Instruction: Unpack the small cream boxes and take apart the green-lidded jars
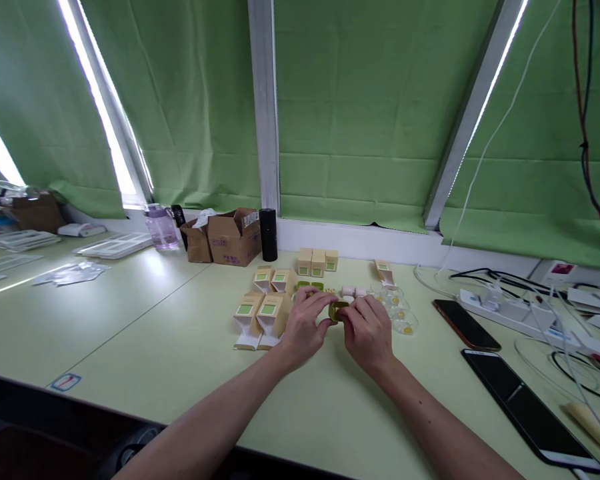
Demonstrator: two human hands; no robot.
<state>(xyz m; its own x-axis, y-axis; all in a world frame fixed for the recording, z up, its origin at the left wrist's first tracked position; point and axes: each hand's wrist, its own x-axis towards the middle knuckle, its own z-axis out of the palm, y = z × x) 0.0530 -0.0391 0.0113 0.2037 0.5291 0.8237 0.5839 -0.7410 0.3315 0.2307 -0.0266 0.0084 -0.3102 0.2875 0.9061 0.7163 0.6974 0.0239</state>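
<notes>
Two hands hold one small green piece over the table.
From the head camera, I see my left hand [305,327] and my right hand [370,333] meet near the middle of the table [180,380]. Both are pinching the green piece [335,311] with their fingertips, one hand on each side. Just left of my left hand stand four little tan boxes [274,311] with green squares on them. Three more small boxes [318,263] stand on the far side. Clear round cups [406,325] with yellow bits lie just right of my right hand. Farther right are a phone [465,325] and, nearer to me, a bigger black screen [530,410]. A brown carton [234,241] sits far left, beside a black tube [269,235].
</notes>
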